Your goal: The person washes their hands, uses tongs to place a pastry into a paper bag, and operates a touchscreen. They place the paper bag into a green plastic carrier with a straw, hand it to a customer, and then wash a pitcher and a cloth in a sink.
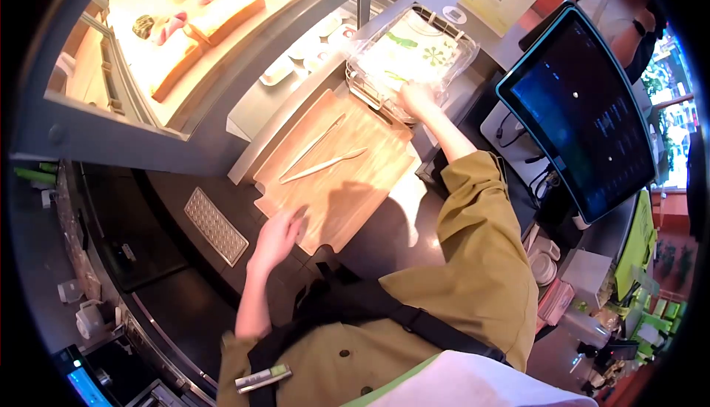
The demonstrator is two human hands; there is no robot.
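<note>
So the plastic packaging with green print (425,44) sits in a wire basket (358,87), upper middle of the frame, and the right hand (416,101) is at the near side of it. Can't tell if that grip is pinching anything, the fingertips get lost in glare and crinkly film. My worry would be the thin stuff: it looks slippery, so a tug could bring several pieces at once or snag on a wire and drag the whole basket. Just below is the wooden board (384,157), with tongs (325,163) lying loose and splayed on it; a low sleeve (473,185) or a shifted basket might knock them off onto the tabletop (381,237). The left hand (277,238) is by the board's lower-left edge, grip loosely spread, nothing in it that I can see, but leaning there could nudge the board. Further right, the monitor (584,111) has loose cables (509,137) that an elbow might catch.
</note>
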